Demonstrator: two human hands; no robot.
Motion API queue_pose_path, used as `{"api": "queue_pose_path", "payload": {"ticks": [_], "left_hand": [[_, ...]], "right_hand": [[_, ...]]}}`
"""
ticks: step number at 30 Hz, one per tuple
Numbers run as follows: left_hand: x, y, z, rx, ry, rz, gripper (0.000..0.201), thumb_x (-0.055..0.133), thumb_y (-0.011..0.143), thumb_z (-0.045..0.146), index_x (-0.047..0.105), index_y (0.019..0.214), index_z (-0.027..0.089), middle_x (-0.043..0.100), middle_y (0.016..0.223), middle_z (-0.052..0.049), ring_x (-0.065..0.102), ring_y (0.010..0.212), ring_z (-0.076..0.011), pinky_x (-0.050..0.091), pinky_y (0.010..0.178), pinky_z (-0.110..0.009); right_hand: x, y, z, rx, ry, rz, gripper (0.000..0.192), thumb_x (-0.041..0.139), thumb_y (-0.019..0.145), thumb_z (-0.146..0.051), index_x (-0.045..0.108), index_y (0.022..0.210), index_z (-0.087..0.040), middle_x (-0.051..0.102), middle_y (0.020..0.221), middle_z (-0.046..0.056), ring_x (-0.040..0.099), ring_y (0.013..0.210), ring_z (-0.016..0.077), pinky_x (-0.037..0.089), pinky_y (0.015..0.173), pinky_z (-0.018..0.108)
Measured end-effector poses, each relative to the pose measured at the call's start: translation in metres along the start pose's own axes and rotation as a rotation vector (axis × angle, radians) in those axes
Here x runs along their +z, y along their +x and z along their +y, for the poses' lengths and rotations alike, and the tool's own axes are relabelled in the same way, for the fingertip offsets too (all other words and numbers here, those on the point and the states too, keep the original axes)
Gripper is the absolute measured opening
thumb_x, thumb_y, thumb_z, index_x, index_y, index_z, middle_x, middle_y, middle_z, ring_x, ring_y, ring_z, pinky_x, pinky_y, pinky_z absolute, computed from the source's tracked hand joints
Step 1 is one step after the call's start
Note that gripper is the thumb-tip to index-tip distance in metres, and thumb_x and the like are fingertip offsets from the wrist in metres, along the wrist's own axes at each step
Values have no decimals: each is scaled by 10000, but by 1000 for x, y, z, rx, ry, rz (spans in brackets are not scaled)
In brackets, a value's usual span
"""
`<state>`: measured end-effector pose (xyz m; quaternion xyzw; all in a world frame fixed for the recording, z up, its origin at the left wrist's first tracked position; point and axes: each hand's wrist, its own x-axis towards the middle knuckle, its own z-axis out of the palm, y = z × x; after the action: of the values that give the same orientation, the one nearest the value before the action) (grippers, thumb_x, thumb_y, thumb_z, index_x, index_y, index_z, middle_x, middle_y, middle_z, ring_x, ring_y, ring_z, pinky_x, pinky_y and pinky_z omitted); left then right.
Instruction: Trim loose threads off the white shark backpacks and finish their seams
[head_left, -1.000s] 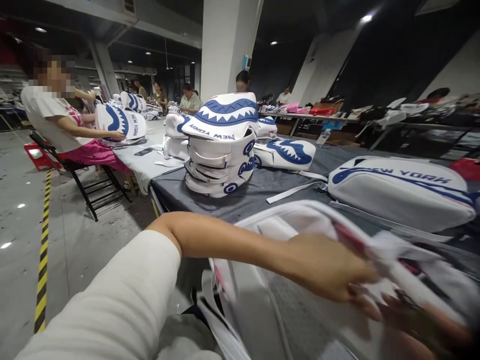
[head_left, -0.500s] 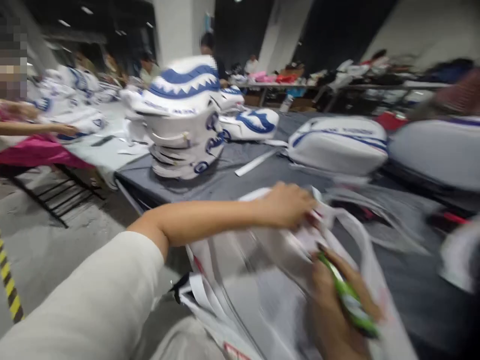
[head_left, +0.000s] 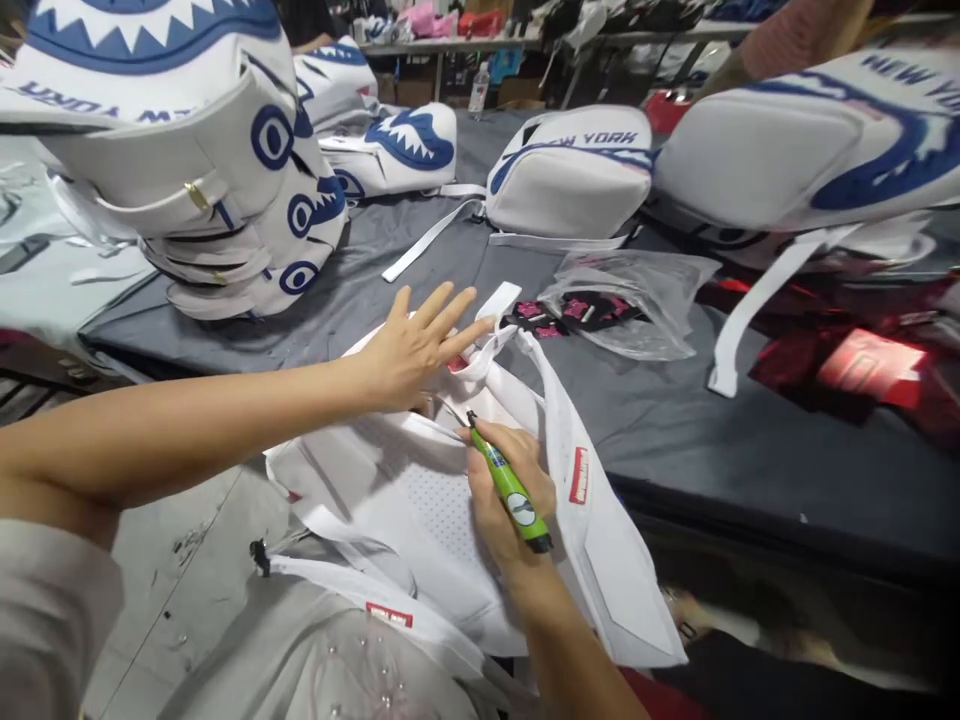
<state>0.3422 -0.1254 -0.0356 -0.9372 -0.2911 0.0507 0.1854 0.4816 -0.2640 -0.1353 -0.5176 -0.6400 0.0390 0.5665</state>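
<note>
Item, nearest: right hand (head_left: 504, 490), clenched round a green marker pen (head_left: 510, 489), tip down on the white backpack panel (head_left: 420, 500), which hangs over the near edge of the grey table (head_left: 750, 450) into the lap

Item, just beyond the pen: left hand (head_left: 411, 345), released, fingers spread flat, pressing the panel's upper part beside its white webbing loop (head_left: 499, 310)

Risk: the overhanging panel may slide or pucker under the open palm, skewing the mark; ink would likely show on white fabric; the spread fingers lie close to the tip

Item, beyond the loop: clear plastic bag (head_left: 630, 300) of pink-and-black pieces

Item, left of the bag: stack of shark-face panels (head_left: 225, 190)

Item, farthest: finished backpacks lettered NEW YORK (head_left: 570, 180), loose straps trailing toward the bag
</note>
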Motion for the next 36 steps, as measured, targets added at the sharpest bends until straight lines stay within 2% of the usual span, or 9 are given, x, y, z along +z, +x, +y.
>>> {"api": "queue_pose_path", "payload": {"ticks": [6, 10, 14, 17, 20, 22, 24, 29, 36], "left_hand": [[16, 13, -7, 0, -90, 27, 950, 634, 863, 542, 147, 1589, 171, 264, 1626, -175, 306, 1449, -316, 349, 1077, -435], [18, 15, -8, 1, -135, 53, 908, 627, 872, 511, 171, 1582, 177, 239, 1636, -166, 295, 1453, -324, 355, 1067, -434], [23, 11, -8, -47, -185, 96, 918, 650, 855, 494, 186, 1577, 171, 174, 1660, -159, 234, 1480, -353, 341, 1087, -485], [25, 6, -6, -128, -222, 108, 945, 682, 832, 497, 189, 1577, 186, 144, 1667, -166, 200, 1491, -383, 345, 1082, -516], [25, 3, -5, -156, -246, 88, 959, 695, 823, 510, 189, 1577, 202, 117, 1673, -162, 189, 1494, -395, 407, 1023, -494], [24, 3, -4, -148, -248, 86, 938, 695, 826, 501, 209, 1569, 197, 118, 1675, -154, 211, 1486, -387, 442, 983, -473], [22, 4, -4, -146, -247, 88, 898, 687, 836, 472, 236, 1558, 188, 132, 1672, -151, 234, 1476, -378, 453, 971, -466], [19, 3, -4, -160, -264, 85, 851, 676, 848, 417, 250, 1550, 191, 141, 1669, -160, 239, 1473, -386, 451, 958, -463], [19, 6, -6, -154, -263, 67, 852, 678, 840, 430, 265, 1547, 195, 159, 1666, -154, 295, 1439, -368, 472, 929, -443]], "right_hand": [[1, 10, 8, 40, -92, -49, 337, 579, 938, -175, 607, 1263, -260, 720, 1105, 71, 672, 1033, 239, 524, 936, 417], [-11, 35, 17, -19, -448, -55, 430, 630, 929, -275, 563, 1339, -164, 687, 1133, 155, 627, 1059, 301, 485, 944, 458], [-20, 53, 14, -57, -640, -198, 528, 597, 933, -438, 558, 1338, -102, 660, 1142, 213, 604, 1052, 354, 471, 919, 499], [-25, 52, -2, -22, -571, -232, 487, 498, 969, -469, 544, 1333, -149, 689, 1064, 161, 644, 956, 309, 501, 863, 469], [-29, 51, -16, 198, -349, -231, 302, 532, 961, -439, 605, 1146, -212, 713, 904, 67, 683, 789, 219, 548, 711, 349], [-30, 58, -18, 349, -171, -321, 198, 611, 929, -399, 642, 1012, -222, 734, 883, 41, 701, 761, 189, 560, 664, 297], [-30, 71, -16, 390, -52, -478, 182, 669, 896, -367, 687, 995, -215, 758, 952, 49, 723, 834, 197, 585, 740, 310], [-37, 104, -10, 298, -82, -844, 270, 706, 862, -335, 741, 1110, -233, 757, 1105, 65, 722, 1004, 232, 590, 894, 365], [-37, 106, -13, 63, -259, -890, 271, 607, 887, -189, 730, 1127, -212, 771, 1047, 74, 728, 927, 222, 585, 854, 363]]}}
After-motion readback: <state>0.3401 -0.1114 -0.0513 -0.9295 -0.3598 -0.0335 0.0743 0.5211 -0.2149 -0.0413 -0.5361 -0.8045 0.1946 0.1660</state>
